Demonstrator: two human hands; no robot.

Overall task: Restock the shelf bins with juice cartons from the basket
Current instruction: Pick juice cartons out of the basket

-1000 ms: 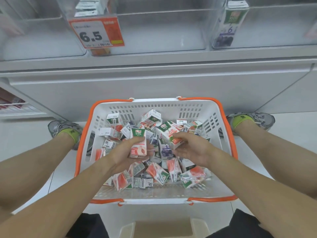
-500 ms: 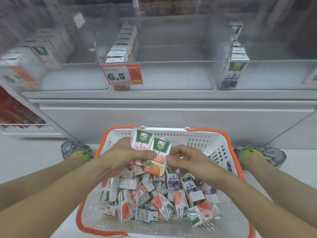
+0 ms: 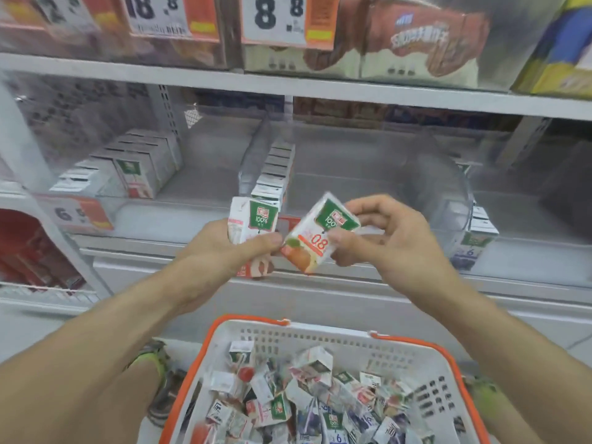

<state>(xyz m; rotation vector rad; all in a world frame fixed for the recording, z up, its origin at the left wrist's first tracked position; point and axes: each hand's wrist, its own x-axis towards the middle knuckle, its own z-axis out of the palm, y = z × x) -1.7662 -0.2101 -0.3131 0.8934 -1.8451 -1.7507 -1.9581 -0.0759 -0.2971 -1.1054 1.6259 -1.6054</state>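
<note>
Brown snack packs (image 3: 410, 43) and price tags (image 3: 278, 19) overhead.

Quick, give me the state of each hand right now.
Left hand: fingers gripping an upright white peach juice carton with a green label.
Right hand: fingers pinching a tilted white orange juice carton with a green label.

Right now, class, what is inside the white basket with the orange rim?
The basket holds a loose heap of small juice cartons lying at all angles. The cartons cover its floor, so anything beneath them cannot be seen.
</note>
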